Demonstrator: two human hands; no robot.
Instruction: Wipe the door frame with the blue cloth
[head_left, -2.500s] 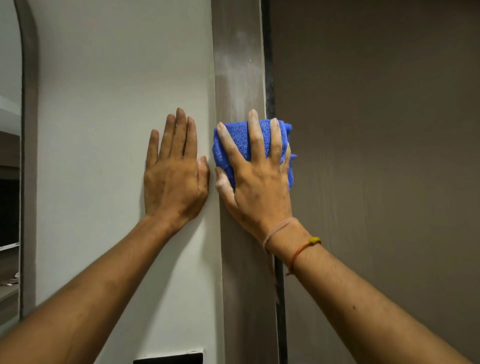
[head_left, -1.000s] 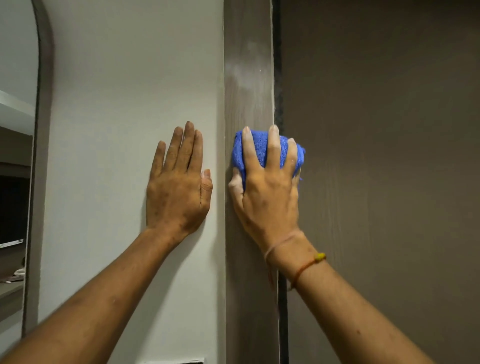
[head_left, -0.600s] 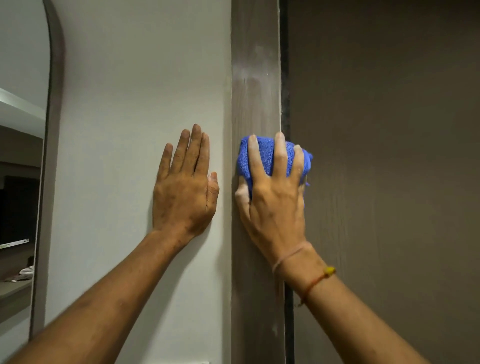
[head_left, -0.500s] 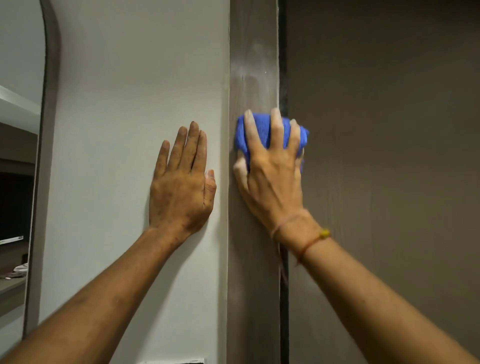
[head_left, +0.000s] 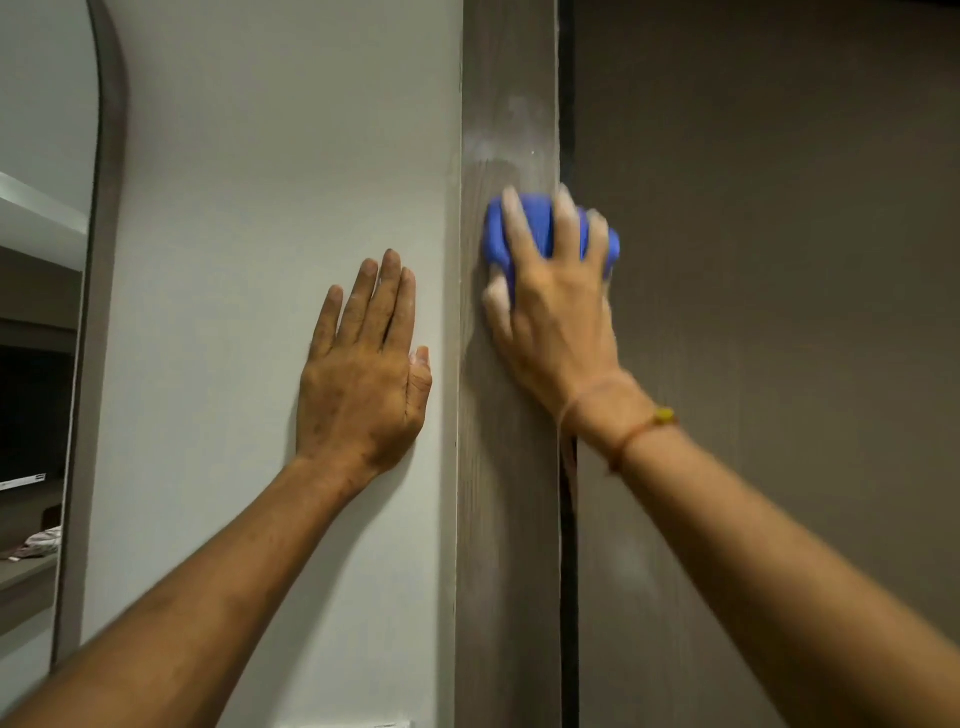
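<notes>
A grey-brown wood-grain door frame (head_left: 506, 545) runs vertically through the middle of the view. My right hand (head_left: 553, 322) presses a folded blue cloth (head_left: 537, 228) flat against the frame, fingers spread over it; the hand is motion-blurred. A pale dusty patch shows on the frame just above the cloth. My left hand (head_left: 363, 379) lies flat on the white wall (head_left: 270, 208) left of the frame, fingers together, holding nothing.
A dark brown door (head_left: 769, 312) fills the right side, with a narrow black gap along the frame. An arched opening with a grey edge (head_left: 106, 156) at the far left shows another room with shelves.
My right hand has slid the blue cloth down the frame and then back up toward the dusty patch. The left hand has stayed flat on the wall.
</notes>
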